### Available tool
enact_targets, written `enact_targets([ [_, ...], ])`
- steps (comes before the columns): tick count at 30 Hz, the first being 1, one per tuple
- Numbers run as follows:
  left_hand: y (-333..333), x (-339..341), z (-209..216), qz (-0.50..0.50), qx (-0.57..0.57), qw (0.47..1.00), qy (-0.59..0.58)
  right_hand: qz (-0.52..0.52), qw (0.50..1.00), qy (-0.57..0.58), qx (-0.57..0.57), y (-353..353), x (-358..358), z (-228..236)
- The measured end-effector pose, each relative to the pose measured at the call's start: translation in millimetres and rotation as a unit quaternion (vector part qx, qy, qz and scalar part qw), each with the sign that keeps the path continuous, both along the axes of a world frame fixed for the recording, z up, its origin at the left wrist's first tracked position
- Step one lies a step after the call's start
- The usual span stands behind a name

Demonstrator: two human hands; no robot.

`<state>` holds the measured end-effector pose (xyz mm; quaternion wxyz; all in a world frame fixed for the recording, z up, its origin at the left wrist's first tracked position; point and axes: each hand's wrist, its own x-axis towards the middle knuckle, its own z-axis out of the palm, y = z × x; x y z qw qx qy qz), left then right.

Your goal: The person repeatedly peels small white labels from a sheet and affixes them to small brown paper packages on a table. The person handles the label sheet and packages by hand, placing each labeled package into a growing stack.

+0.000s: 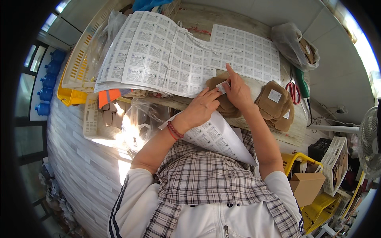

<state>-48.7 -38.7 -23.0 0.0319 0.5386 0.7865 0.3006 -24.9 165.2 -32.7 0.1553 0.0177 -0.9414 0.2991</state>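
Observation:
Near the table's front edge, a small white label (222,87) lies on a stack of tan-brown flat pieces (227,106). My left hand (201,108) rests at the label's left side, its fingers stretched out and fingertips against the label. Over the stack's right side, my right hand (238,90) has its thumb by the label and its index finger pointing away, apart from the thumb. A curled sheet of printed labels (216,137) lies across my lap under my left wrist. Right of my hand, another brown stack (272,105) carries a white label on top.
Large label sheets (149,51) cover the table's left; another sheet (246,49) lies behind my hands. Red-handled scissors (293,92) and a plastic bag (293,45) are at the right. Crates (75,67) stand left; a yellow crate (291,160) and fan (369,142) stand right.

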Motion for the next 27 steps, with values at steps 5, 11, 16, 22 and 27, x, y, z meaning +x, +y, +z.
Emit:
enact_targets([
  [5, 0.4, 0.8, -7.4, -0.003, -0.001, 1.0, 0.008, -0.102, 0.993, 0.055, 0.007, 6.9, -2.7, -29.2],
  [11, -4.0, 2.1, 2.2, -0.005, -0.004, 1.0, -0.01, -0.174, 0.973, -0.046, -0.143, 11.0, -12.5, -20.7],
  [16, -10.8, 2.1, 1.1, 0.006, 0.004, 1.0, 0.006, -0.161, 0.948, -0.022, -0.274, 5.4, -2.6, -3.9],
  [22, -37.0, 0.0, 20.4, 0.019, -0.007, 0.999, -0.04, -0.139, 0.853, 0.097, -0.493, 10.0, 45.0, 33.8],
  [27, -63.3, 5.1, 40.7, 0.084, -0.053, 0.97, -0.221, -0.229, 0.85, 0.216, -0.422, 60.9, 86.9, 34.0],
])
